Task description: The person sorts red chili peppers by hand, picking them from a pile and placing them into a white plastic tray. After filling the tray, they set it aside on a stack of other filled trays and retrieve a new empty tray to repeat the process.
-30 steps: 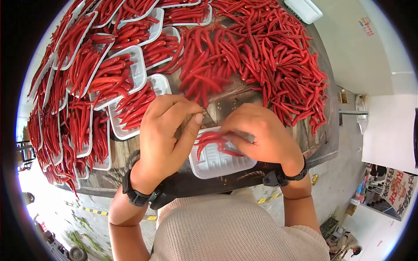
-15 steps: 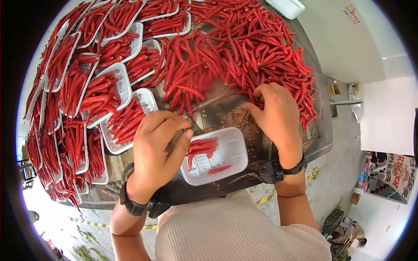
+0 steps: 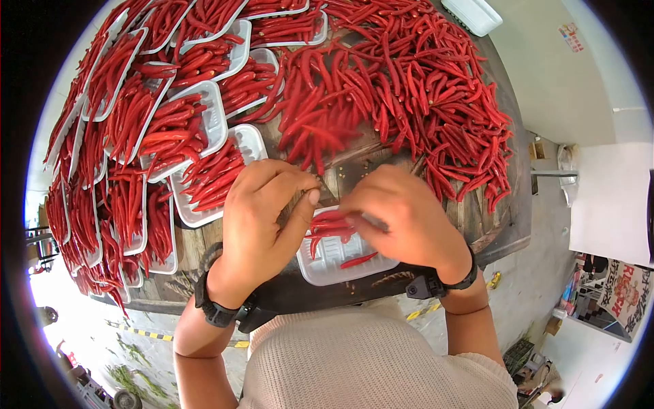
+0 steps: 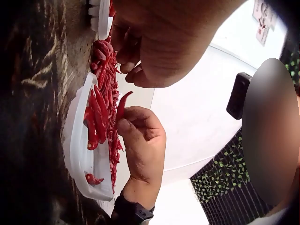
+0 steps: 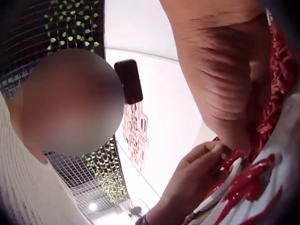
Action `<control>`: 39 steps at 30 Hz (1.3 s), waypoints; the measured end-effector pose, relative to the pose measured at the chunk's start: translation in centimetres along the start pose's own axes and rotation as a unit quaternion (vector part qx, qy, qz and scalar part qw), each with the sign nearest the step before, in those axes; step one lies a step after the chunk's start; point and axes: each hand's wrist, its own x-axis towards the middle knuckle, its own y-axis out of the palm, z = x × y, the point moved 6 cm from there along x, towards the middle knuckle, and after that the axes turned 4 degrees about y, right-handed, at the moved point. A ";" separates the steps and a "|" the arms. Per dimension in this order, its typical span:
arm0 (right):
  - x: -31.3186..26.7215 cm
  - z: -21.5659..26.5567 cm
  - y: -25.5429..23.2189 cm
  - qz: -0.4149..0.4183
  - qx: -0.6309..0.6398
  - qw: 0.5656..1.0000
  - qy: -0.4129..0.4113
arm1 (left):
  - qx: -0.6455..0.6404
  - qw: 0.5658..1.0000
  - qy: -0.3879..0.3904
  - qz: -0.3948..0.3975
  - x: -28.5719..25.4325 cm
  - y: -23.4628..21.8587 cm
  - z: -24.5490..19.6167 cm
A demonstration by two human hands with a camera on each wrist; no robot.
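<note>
My right hand [image 3: 405, 215], over the right side of a white plastic tray [image 3: 325, 274], pinches a red chili pepper [image 4: 123, 107] between thumb and fingers; the left wrist view shows its tip pointing up. Several chilies [image 3: 328, 223] lie together in the tray, and a single short one [image 3: 359, 260] lies nearer its front. At the tray's upper left, my left hand [image 3: 262, 215] hovers with fingers loosely bent, thumb tip close to the forefinger tip. Nothing shows held there. In the right wrist view, my left hand [image 5: 192, 176] appears beyond the tray edge.
A large heap of loose chilies [image 3: 436, 102] covers the back and right of the wooden table [image 3: 507, 228]. Filled trays [image 3: 218, 217] overlap along the left. A white tray [image 3: 475, 15] stands at the far back right. Small seeds [image 3: 344, 170] are scattered behind the working tray.
Half a second ago my right hand was out at the heap's near edge; now it is back over the tray with a chili. My left hand has kept nearly the same place and pose.
</note>
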 end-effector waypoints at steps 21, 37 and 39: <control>-0.3 -4.2 -3.5 -0.159 -0.198 0.963 0.090 | -0.001 1.000 -0.004 0.015 0.0 0.1 -0.3; -0.1 1.7 1.6 0.012 -0.015 0.998 -0.061 | 0.008 1.000 -0.004 -0.008 -0.1 -0.1 0.0; -0.1 1.4 1.2 0.009 -0.009 0.999 -0.051 | 0.007 1.000 -0.001 -0.007 -0.1 -0.1 -0.2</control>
